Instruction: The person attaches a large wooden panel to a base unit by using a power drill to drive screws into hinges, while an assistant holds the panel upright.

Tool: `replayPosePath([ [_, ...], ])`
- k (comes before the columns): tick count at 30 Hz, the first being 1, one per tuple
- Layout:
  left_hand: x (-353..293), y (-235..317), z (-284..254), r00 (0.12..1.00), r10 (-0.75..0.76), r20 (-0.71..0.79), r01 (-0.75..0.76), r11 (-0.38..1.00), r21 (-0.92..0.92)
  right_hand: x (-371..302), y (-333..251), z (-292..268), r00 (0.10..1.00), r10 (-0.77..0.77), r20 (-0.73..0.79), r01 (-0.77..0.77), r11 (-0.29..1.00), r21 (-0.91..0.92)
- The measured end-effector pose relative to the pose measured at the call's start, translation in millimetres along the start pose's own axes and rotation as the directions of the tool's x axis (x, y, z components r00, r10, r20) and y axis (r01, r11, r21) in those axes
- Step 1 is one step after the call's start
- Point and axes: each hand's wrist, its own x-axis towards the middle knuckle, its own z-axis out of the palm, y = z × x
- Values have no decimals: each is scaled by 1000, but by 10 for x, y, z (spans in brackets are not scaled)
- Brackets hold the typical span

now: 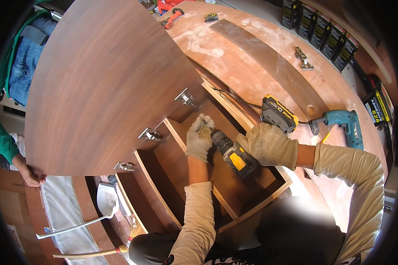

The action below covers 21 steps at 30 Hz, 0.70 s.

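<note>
My right hand (pixel 268 143), in a knitted work glove, grips the handle of a black and yellow cordless drill (pixel 232 154). The drill's battery pack (pixel 279 115) sticks out past the glove. Its chuck points up and left, toward my gloved left hand (pixel 200 138), whose fingers are pinched together beside the chuck's tip; what they hold is too small to make out. Both hands are over an open wooden cabinet (pixel 225 196) with divider panels. A large brown door panel (pixel 101 92) stands along its left side, carrying metal hinges (pixel 150 134) near the cabinet-side edge.
A co-worker's hand (pixel 30 176) touches the panel's lower left corner. On the plywood surface at right lie a teal power drill (pixel 346 128), a loose hinge (pixel 303 59), a long board (pixel 269 64) and a tape measure (pixel 211 17). A white dustpan (pixel 107 199) sits lower left.
</note>
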Motion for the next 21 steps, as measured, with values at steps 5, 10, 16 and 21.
replayPosePath([
  [5, 14, -12, 0, 999, 25, -40, -19, 989, 146, -16, 6, 28, 1000, -9, -24, 9, 1000, -16],
  [10, 9, -99, 101, 1000, 21, -13, -18, 978, 208, -16, 21, 10, 999, 13, -39, -14, 1000, -26],
  [16, 436, -51, 26, 996, 44, 81, -59, 979, 196, 369, 182, 154, 996, -42, -75, 29, 985, -170],
  [21, 736, -102, 179, 990, -5, 141, 6, 1000, -2, 607, 375, 166, 1000, -21, -9, 18, 973, -229],
])
